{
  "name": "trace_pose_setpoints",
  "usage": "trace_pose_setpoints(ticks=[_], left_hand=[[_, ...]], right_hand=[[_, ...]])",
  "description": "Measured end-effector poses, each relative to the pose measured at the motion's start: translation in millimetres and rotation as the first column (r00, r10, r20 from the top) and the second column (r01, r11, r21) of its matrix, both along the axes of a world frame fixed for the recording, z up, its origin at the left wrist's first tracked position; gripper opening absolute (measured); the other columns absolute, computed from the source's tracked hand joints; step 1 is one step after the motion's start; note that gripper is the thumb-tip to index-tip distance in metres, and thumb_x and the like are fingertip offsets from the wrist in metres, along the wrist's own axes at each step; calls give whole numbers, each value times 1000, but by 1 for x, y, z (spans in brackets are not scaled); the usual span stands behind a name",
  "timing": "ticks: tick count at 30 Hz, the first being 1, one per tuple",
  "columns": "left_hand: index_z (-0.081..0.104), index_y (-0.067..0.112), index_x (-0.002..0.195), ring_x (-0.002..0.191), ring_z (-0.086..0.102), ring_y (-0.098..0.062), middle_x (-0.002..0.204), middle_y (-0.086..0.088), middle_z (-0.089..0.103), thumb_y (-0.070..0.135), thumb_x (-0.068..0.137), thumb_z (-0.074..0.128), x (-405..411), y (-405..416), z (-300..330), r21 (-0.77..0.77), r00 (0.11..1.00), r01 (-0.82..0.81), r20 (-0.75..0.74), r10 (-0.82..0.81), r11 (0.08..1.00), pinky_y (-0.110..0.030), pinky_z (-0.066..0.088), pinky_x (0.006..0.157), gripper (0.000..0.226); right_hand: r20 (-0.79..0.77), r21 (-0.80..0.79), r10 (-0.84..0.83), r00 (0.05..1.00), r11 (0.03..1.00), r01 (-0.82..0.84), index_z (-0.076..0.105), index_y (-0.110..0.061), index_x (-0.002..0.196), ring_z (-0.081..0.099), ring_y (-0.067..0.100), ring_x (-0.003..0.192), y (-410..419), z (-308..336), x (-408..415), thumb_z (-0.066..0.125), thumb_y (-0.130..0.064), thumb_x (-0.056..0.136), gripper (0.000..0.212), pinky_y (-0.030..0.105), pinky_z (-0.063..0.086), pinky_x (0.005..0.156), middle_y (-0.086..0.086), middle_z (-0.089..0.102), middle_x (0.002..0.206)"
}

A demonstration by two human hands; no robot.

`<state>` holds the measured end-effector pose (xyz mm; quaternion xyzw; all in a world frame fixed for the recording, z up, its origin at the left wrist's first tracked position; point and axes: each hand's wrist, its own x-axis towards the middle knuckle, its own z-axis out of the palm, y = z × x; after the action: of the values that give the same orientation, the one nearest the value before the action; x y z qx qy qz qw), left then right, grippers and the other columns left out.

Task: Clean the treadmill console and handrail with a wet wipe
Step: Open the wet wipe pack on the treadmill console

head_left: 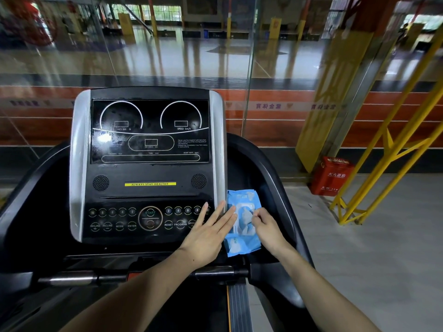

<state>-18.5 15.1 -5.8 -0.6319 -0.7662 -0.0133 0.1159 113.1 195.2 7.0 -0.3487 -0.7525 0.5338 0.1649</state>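
Note:
The black and silver treadmill console (148, 164) stands straight ahead, its dark screen smudged. A blue pack of wet wipes (242, 245) lies in the tray just right of the button panel. My left hand (208, 233) rests flat with fingers spread, its fingertips on the pack's left edge and the console's lower right corner. My right hand (266, 226) pinches a wipe (247, 215) at the pack's opened flap. The metal handrail bar (79, 277) runs across below the console, partly hidden by my forearms.
Curved black side arms (271, 168) flank the console. A glass wall stands behind the treadmill. A red box (332, 176) and yellow metal frame (383, 168) sit on the floor to the right. The treadmill belt (206, 315) lies below.

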Motion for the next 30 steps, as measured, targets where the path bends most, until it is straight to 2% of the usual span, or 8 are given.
trace_pose_setpoints(ticks=[4, 9, 15, 18, 21, 24, 26, 30], left_hand=[[-8, 16, 165, 157, -29, -27, 175, -2, -14, 11, 94, 48, 1, 2, -3, -1, 1000, -14, -5, 14, 1000, -63, -9, 126, 91], [-3, 15, 165, 159, -24, -29, 176, -3, -7, 10, 92, 48, -1, 2, -7, 11, 999, -17, -31, 18, 1000, -65, -6, 126, 89], [-4, 14, 165, 158, -25, -29, 176, -5, -10, 14, 93, 47, -2, 2, -7, -10, 998, -32, -52, 31, 999, -67, -3, 126, 88], [-2, 13, 165, 159, -22, -30, 176, -5, -7, 15, 91, 49, -2, 3, -9, -7, 998, -30, -52, 30, 1000, -68, -1, 126, 90], [2, 13, 166, 160, -18, -31, 176, -5, -3, 15, 89, 51, -1, 3, -10, 3, 998, -33, -52, 33, 999, -68, 3, 126, 92], [2, 13, 166, 160, -18, -30, 177, -5, -2, 14, 88, 53, -2, 3, -10, 9, 999, -27, -47, 28, 1000, -68, 6, 126, 93], [4, 13, 165, 160, -17, -30, 177, -5, -1, 13, 87, 55, -2, 3, -10, 15, 999, -26, -42, 27, 1000, -69, 6, 126, 94], [0, 13, 165, 158, -25, -28, 176, -4, -8, 13, 89, 52, -3, 2, -9, -4, 999, -17, -33, 17, 1000, -68, 1, 126, 92]], right_hand=[[-14, 119, -56, 998, 991, 57, 58, -21, 89, 60, 11, 73, 0, -2, -9, 64, -39, 96, 20, 23, 48, 65, -3, 65, 84], [-42, 314, -64, 997, 946, 74, 64, -23, 79, 62, 8, 81, -2, 2, -10, 66, -15, 95, 19, 21, 45, 75, -5, 61, 89], [-311, 137, -75, 947, 983, 123, 62, -19, 85, 66, 11, 95, -4, 46, 10, 60, -16, 98, 14, 24, 52, 84, -6, 68, 101], [-333, 44, -78, 940, 994, 98, 58, -12, 87, 66, 7, 92, 1, 62, 19, 59, -10, 97, 10, 21, 51, 78, -4, 71, 100], [-256, 90, -58, 965, 992, 84, 55, -22, 91, 56, 15, 74, 6, 58, 25, 52, -6, 97, 17, 29, 45, 67, 2, 65, 88], [-52, 239, 5, 999, 971, 8, 54, -31, 90, 59, 21, 78, 5, 45, 27, 48, -10, 94, 22, 38, 51, 69, -2, 64, 87], [134, 348, 79, 988, 930, -122, 53, -32, 90, 62, 22, 74, 3, 33, 25, 56, -27, 94, 7, 42, 53, 67, -3, 66, 81], [461, 587, 95, 883, 713, -383, 47, -38, 101, 56, 10, 82, -2, 17, 18, 64, -68, 79, 40, 32, 44, 70, -13, 63, 98]])
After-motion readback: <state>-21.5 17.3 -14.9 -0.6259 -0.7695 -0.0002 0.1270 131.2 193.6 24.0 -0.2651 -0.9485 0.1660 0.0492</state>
